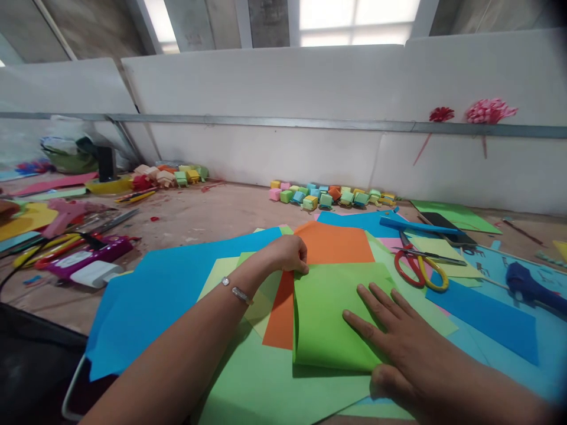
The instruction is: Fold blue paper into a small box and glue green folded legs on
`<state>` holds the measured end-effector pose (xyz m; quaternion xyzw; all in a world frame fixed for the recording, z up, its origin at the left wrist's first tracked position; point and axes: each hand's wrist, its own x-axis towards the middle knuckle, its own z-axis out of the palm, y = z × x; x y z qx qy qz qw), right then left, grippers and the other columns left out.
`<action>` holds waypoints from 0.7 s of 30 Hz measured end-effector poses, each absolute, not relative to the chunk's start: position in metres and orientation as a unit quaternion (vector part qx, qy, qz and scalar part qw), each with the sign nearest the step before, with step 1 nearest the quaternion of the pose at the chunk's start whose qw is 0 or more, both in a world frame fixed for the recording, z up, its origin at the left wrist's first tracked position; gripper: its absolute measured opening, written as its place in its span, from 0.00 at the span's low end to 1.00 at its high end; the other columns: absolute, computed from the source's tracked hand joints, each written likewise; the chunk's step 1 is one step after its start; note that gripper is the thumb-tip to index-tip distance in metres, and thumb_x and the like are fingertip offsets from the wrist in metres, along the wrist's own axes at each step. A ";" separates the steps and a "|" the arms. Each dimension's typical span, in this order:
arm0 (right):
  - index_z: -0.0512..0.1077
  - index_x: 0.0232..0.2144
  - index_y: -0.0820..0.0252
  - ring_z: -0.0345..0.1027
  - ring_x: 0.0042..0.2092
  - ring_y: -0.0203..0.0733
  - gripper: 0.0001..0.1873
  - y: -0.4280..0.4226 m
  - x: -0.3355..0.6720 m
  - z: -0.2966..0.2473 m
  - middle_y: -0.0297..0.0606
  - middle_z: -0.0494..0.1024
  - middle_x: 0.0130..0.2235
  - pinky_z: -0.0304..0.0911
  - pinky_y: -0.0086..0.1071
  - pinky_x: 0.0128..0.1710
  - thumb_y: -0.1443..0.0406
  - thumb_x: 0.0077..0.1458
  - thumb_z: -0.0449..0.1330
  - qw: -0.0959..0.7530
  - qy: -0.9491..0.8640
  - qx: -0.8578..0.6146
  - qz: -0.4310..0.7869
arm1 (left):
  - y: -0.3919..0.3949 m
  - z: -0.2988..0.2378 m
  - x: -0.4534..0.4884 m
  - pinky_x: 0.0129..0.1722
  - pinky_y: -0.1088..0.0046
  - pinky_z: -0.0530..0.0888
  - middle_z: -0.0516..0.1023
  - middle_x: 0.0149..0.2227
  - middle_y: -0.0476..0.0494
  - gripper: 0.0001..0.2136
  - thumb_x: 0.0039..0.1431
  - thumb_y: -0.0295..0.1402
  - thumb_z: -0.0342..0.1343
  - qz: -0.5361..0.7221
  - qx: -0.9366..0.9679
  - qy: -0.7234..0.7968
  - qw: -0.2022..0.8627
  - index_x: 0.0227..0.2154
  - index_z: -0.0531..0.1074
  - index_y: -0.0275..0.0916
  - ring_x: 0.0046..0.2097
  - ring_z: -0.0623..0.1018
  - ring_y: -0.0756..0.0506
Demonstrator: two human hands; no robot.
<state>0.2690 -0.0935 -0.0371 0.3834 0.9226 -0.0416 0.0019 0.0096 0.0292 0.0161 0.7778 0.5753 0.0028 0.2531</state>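
A light green paper sheet lies folded over on an orange sheet, on top of larger green and blue sheets. My left hand is closed in a pinch on the folded green sheet's upper left corner. My right hand lies flat on the green sheet's lower right part, fingers spread and pressing it down. A bracelet sits on my left wrist.
Red and yellow scissors lie right of the sheets, with a blue glue gun further right. A row of small coloured paper cubes stands by the white wall. Pens, tools and paper scraps crowd the left side. Paper flowers hang on the wall.
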 end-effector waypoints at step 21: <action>0.53 0.65 0.43 0.33 0.65 0.79 0.40 -0.098 0.257 -0.038 0.62 0.46 0.67 0.38 0.80 0.51 0.40 0.55 0.53 0.027 0.900 0.427 -0.080 | -0.088 0.050 0.046 0.42 0.65 0.73 0.81 0.42 0.39 0.11 0.62 0.34 0.52 0.016 0.866 0.498 0.049 0.41 0.78 0.39 0.43 0.79 0.39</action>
